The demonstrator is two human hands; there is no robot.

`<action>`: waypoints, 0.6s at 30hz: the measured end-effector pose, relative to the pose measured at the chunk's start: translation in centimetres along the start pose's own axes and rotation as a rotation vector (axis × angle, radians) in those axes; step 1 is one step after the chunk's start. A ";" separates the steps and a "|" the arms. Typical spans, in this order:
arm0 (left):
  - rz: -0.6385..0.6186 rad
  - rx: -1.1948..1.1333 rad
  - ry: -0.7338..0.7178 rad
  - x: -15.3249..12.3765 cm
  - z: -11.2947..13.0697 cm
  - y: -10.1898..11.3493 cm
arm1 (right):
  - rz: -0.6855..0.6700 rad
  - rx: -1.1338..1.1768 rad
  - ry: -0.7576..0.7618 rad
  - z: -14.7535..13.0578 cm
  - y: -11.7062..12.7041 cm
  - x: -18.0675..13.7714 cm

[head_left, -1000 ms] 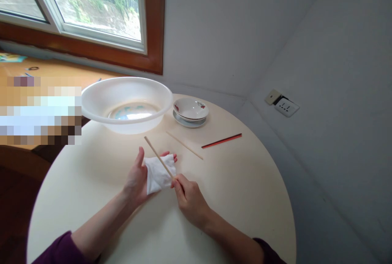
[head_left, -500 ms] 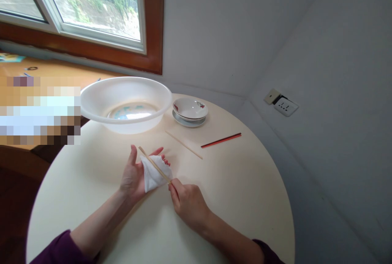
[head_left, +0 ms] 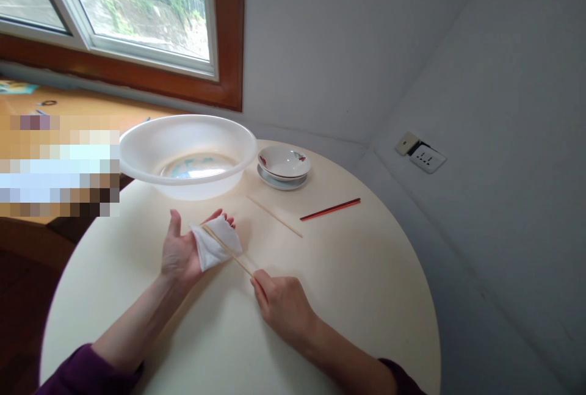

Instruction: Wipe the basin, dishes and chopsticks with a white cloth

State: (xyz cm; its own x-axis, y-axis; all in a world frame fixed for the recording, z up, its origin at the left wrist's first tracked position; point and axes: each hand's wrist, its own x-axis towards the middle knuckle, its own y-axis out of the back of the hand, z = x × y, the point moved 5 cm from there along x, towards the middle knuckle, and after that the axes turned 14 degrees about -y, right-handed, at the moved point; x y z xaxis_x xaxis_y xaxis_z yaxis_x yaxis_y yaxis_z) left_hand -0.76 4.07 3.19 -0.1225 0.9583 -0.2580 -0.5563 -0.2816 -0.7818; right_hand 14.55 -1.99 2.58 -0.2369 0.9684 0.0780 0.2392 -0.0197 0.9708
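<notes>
My left hand (head_left: 180,254) is palm up above the table with its thumb and fingers stretched out. A folded white cloth (head_left: 218,256) lies across that palm and its fingers. My right hand (head_left: 284,306) grips one end of a light wooden chopstick (head_left: 242,265), whose other end rests over the cloth. A second light chopstick (head_left: 274,216) lies on the table beyond my hands. To its right is a dark red chopstick pair (head_left: 330,209), set close together.
A large translucent plastic basin (head_left: 206,190) stands at the back left of the round table (head_left: 366,297). Beside it, a flowered white bowl (head_left: 284,163) is stacked on a dish (head_left: 281,184). A wooden desk (head_left: 91,105) adjoins under the window. The wall holds a socket (head_left: 428,157).
My left hand and the cloth have moved left, away from my right hand. More of the chopstick now shows between the cloth and my right hand, which has stayed almost still.
</notes>
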 end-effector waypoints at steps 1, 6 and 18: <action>0.009 0.004 -0.006 0.0 0.1 0.0 | 0.001 0.000 0.000 0.0 0.1 0.0; -0.003 -0.084 -0.010 0.3 -0.1 -0.1 | 0.001 -0.002 0.018 0.0 0.0 -0.1; 0.047 0.046 -0.046 0.9 -0.5 0.7 | -0.021 -0.012 0.064 -0.7 -0.2 -0.6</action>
State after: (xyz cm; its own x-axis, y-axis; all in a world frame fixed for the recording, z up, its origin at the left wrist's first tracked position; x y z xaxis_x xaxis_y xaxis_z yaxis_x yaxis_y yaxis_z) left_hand -0.84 4.73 2.12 -0.1868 0.9454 -0.2669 -0.5861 -0.3253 -0.7420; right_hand 13.94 -2.75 2.50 -0.3016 0.9507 0.0716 0.2224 -0.0029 0.9750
